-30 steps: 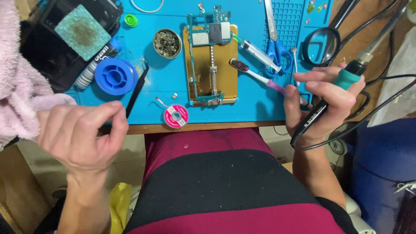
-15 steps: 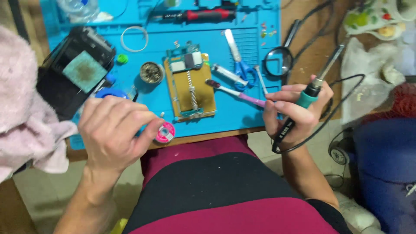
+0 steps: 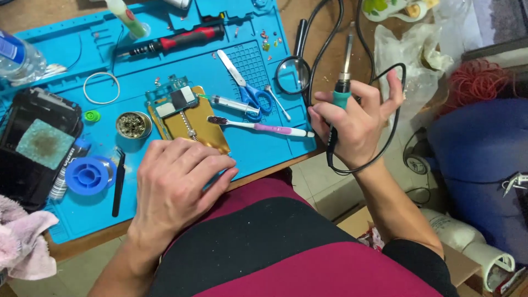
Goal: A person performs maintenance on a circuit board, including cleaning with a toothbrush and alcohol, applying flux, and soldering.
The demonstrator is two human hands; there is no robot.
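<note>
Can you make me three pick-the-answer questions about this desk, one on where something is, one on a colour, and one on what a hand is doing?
1. Where is the toothbrush?
A. on the blue mat
B. on the floor
C. in the left hand

2. What colour are the scissors' handles?
A. red
B. blue
C. green

3. What is the right hand doing?
A. lying flat and empty
B. holding a soldering iron
C. holding a bottle

Answers:
1. A, it lies on the mat beside the gold board holder.
2. B, both finger loops are blue.
3. B, its fingers wrap the iron's green grip, tip pointing away; the left hand rests on the mat's front edge.
</note>
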